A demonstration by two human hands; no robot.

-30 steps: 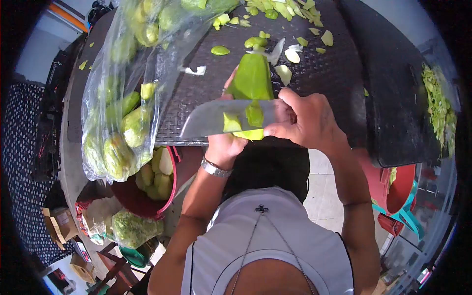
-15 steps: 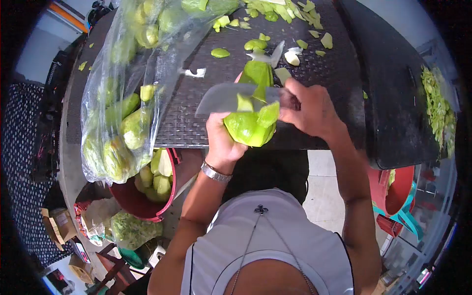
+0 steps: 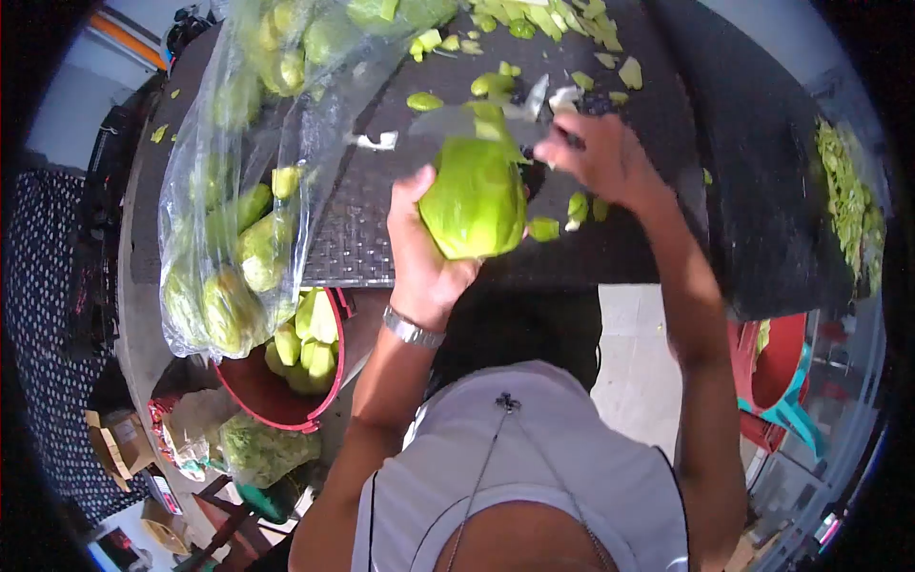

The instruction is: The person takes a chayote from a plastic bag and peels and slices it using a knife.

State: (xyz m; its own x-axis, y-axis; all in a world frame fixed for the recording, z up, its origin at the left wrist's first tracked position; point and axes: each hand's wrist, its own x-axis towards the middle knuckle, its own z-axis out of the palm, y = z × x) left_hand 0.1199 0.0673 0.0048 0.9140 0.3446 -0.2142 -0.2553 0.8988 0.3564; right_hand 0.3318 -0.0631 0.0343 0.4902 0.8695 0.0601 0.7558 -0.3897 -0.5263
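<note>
My left hand [image 3: 417, 243] is wrapped round the lower left of a large bright-green fruit [image 3: 469, 205], whose faceted surface is cut away in flat strips. The fruit is tilted just above the front of the dark woven table. My right hand [image 3: 607, 157] is closed round the dark handle of a broad knife [image 3: 443, 124]. The blade is smeared by motion and lies across the fruit's far end; whether it touches cannot be told. Small green pieces [image 3: 544, 229] lie on the table right of the fruit, below my right hand.
A clear plastic bag [image 3: 329, 114] of green fruit covers the table's left side. Green cuttings [image 3: 548, 17] lie at the back. Below the left edge, a red bucket [image 3: 276, 410] holds pale-green pieces. A black board [image 3: 762, 191] and another red bucket [image 3: 777, 362] are at right.
My right hand has moved up with the knife, from the fruit's middle to its far end. The fruit has risen slightly and turned. Cut pieces now lie to its right.
</note>
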